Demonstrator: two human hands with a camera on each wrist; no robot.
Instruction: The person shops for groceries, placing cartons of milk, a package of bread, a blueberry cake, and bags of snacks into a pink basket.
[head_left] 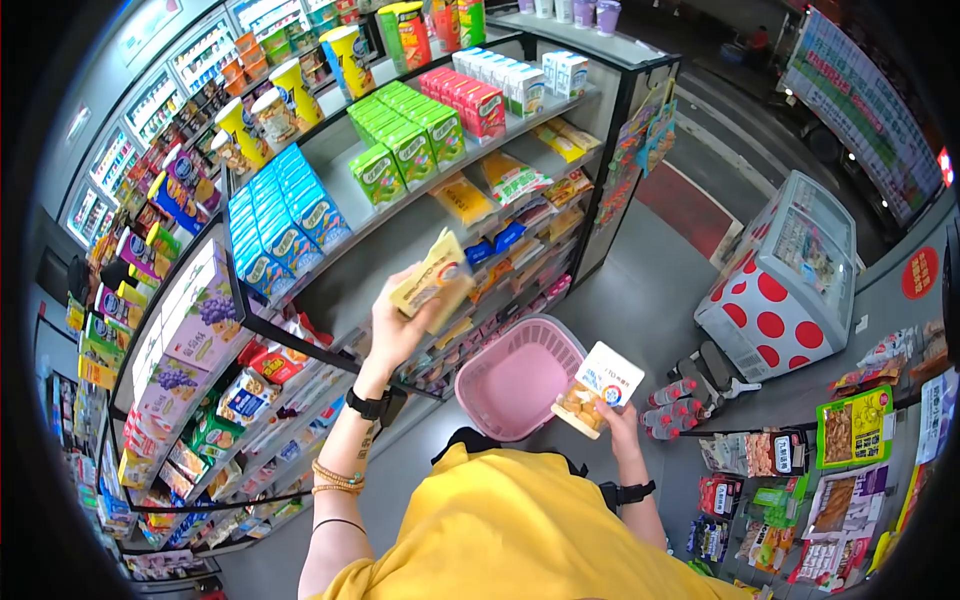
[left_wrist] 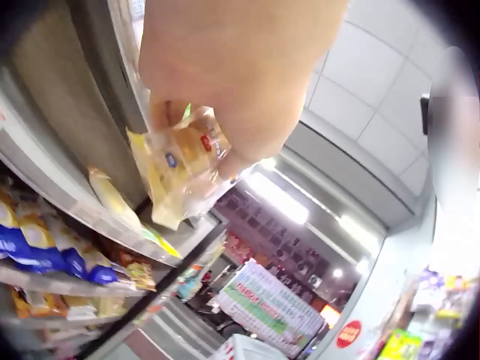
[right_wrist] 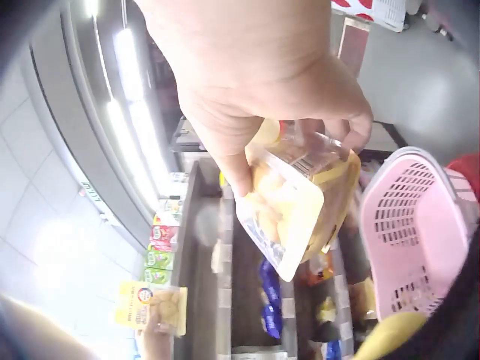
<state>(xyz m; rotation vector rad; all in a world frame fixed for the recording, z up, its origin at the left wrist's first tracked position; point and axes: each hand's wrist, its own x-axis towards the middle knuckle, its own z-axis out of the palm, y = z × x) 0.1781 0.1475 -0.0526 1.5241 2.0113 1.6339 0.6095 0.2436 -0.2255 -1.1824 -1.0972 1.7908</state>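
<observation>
My left hand [head_left: 396, 328] grips a yellow snack packet [head_left: 432, 283] in front of the shelf unit, raised near the boxed drinks. In the left wrist view this packet [left_wrist: 184, 161] shows a crinkled clear part with golden food inside. My right hand [head_left: 622, 424], lower and to the right, holds a white-topped packet of biscuits [head_left: 606, 378] beside a pink plastic basket [head_left: 515, 368]. Seen from the right wrist, thumb and fingers pinch the upper end of the biscuit packet [right_wrist: 289, 214]. The basket [right_wrist: 401, 225] stands on the floor, and its visible inner bottom is bare.
The shelf unit holds blue boxes [head_left: 290, 215], green drink cartons [head_left: 405, 140] and red cartons [head_left: 460, 100] on top, with bagged snacks on lower tiers. A dotted chest freezer [head_left: 770, 325] stands right. Pink bottles [head_left: 672, 408] and hanging snack bags [head_left: 855, 428] are near my right side.
</observation>
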